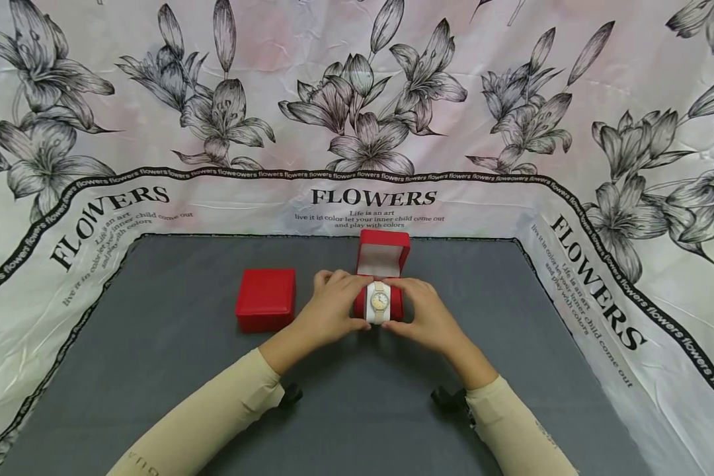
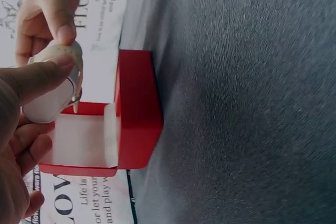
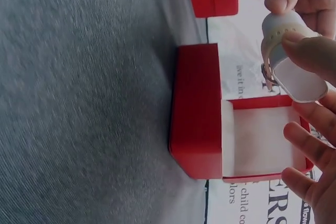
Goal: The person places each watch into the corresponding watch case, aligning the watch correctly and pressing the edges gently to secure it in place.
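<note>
A wristwatch (image 1: 379, 301) with a pale strap and round light dial is wrapped around a white cushion (image 2: 44, 107). My left hand (image 1: 332, 309) pinches the cushion's left end between thumb and fingers. From the other end, my right hand (image 1: 426, 316) holds it the same way. Both hands keep it just above an open red box (image 3: 197, 108), whose lid (image 1: 384, 259) stands up at the back with a pale lining. In both wrist views the cushion appears apart from the box, and the strap's buckle hangs on its underside. The box's inside is mostly hidden.
A second red box (image 1: 265, 299), closed, sits left of the open one. Grey cloth (image 1: 357, 423) covers the table, bordered by a white cloth printed with flowers and lettering (image 1: 375, 198). Behind it rises the flower-patterned backdrop (image 1: 226, 125).
</note>
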The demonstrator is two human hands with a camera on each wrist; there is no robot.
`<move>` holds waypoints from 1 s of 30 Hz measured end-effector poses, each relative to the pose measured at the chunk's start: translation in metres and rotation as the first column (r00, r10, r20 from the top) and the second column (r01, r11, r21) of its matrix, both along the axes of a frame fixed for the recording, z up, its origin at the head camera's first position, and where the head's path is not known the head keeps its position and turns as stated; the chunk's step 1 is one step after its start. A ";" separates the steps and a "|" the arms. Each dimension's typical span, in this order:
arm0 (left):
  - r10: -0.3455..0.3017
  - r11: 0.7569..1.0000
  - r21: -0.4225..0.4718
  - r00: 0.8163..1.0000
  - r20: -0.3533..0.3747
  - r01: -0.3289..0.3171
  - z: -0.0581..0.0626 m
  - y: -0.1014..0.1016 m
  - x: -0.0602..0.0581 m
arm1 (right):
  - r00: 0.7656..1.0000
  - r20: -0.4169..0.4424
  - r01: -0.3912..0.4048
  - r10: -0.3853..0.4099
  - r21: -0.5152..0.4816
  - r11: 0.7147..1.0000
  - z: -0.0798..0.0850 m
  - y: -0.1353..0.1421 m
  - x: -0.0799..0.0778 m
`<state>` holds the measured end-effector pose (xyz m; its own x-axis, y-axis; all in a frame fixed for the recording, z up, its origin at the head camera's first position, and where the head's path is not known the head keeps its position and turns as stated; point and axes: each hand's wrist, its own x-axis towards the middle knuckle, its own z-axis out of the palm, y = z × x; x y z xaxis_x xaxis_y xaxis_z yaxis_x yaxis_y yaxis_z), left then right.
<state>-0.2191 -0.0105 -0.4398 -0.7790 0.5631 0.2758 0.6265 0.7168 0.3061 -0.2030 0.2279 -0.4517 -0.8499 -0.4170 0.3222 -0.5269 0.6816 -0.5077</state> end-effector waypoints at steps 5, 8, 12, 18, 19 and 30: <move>-0.013 1.000 0.021 0.999 0.050 0.012 0.002 0.007 -0.013 | 0.999 -0.045 0.005 -0.003 0.056 0.998 0.000 0.005 -0.008; -0.027 0.999 0.041 0.994 0.109 0.022 0.001 0.010 -0.023 | 0.999 -0.040 0.016 -0.013 0.081 0.997 0.002 0.008 -0.013; -0.020 0.997 0.075 0.983 0.183 0.006 -0.003 0.012 -0.037 | 1.000 0.005 0.028 -0.029 0.108 0.994 0.003 0.011 -0.023; -0.001 0.995 0.097 0.974 0.225 -0.021 -0.010 0.012 -0.051 | 1.000 0.013 0.015 -0.017 0.154 0.988 0.001 0.013 -0.040; -0.001 0.995 0.096 0.974 0.225 -0.021 -0.010 0.012 -0.052 | 1.000 0.012 0.014 -0.017 0.160 0.987 0.000 0.013 -0.042; 0.004 0.994 0.104 0.969 0.247 -0.031 -0.022 0.016 -0.062 | 0.999 0.033 0.034 -0.041 0.195 0.980 -0.015 0.019 -0.058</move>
